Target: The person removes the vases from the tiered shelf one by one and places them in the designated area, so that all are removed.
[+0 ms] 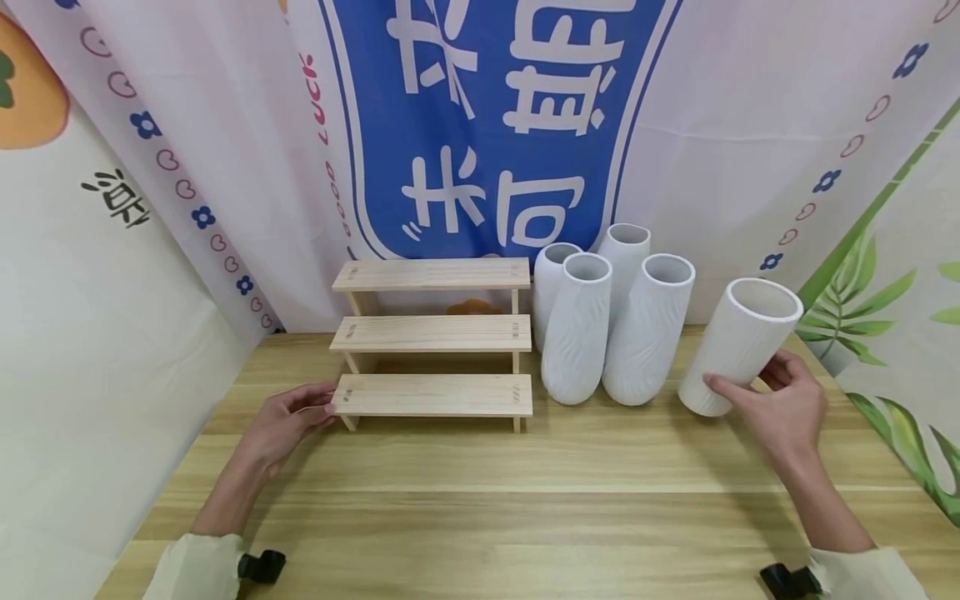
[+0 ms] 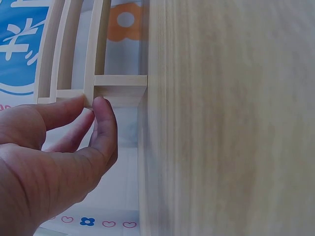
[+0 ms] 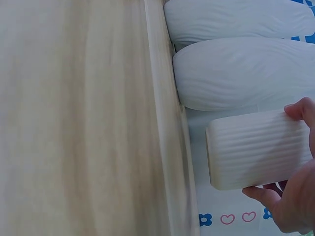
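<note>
At the left end of the lowest board, my left hand pinches a three-tier wooden display stand between thumb and fingers. The left wrist view shows those fingertips right at the corner of the stand's board. My right hand grips a white ribbed cylindrical vase around its side, thumb in front. Its mouth faces up and it leans a little to the right. In the right wrist view a narrow gap shows between the base of this vase and the tabletop.
Several other white vases stand close together right of the stand, among them a front vase with a wavy surface and a similar vase beside it. The wooden table backs onto a printed curtain.
</note>
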Demonstrator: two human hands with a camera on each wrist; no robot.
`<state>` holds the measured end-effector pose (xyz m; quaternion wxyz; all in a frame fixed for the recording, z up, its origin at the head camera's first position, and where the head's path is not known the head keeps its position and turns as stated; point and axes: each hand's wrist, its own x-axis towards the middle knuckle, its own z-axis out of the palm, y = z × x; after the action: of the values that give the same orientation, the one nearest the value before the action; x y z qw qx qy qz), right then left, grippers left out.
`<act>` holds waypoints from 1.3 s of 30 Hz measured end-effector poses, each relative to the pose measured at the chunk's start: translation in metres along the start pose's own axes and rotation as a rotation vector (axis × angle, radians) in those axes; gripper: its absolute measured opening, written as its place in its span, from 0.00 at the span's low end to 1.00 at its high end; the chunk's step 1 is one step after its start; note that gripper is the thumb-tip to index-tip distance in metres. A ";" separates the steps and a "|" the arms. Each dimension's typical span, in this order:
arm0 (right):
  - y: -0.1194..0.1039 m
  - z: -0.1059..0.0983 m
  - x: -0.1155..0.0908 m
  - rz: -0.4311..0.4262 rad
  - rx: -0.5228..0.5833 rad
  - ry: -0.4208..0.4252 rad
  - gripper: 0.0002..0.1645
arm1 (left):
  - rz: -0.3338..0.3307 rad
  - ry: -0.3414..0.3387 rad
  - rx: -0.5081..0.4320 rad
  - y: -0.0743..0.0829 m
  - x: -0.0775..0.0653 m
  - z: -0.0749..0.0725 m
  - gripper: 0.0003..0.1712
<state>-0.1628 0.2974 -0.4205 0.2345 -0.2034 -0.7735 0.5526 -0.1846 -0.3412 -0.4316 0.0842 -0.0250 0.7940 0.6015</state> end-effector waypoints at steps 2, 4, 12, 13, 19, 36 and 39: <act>0.000 0.003 0.003 0.005 -0.010 -0.001 0.36 | -0.003 0.001 -0.001 -0.001 0.000 0.000 0.32; 0.000 0.005 0.005 0.011 -0.024 -0.004 0.38 | -0.003 0.001 -0.001 -0.001 0.000 0.000 0.32; 0.002 0.013 0.014 0.017 -0.068 0.000 0.42 | -0.005 0.001 -0.003 0.000 0.001 0.001 0.32; 0.002 0.014 0.015 0.021 -0.068 0.001 0.42 | -0.003 0.001 -0.003 0.000 0.001 0.001 0.32; 0.001 0.020 0.020 0.035 -0.063 0.000 0.40 | 0.003 0.001 0.004 0.000 -0.001 0.000 0.32; 0.004 0.027 0.022 0.066 -0.037 -0.063 0.48 | -0.006 -0.001 0.006 0.001 -0.001 0.000 0.33; 0.005 0.027 0.022 0.071 -0.039 -0.073 0.50 | -0.006 0.002 0.000 0.000 -0.001 0.001 0.32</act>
<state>-0.1962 0.2916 -0.4299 0.1821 -0.2149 -0.7846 0.5523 -0.1834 -0.3406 -0.4311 0.0855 -0.0281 0.7939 0.6013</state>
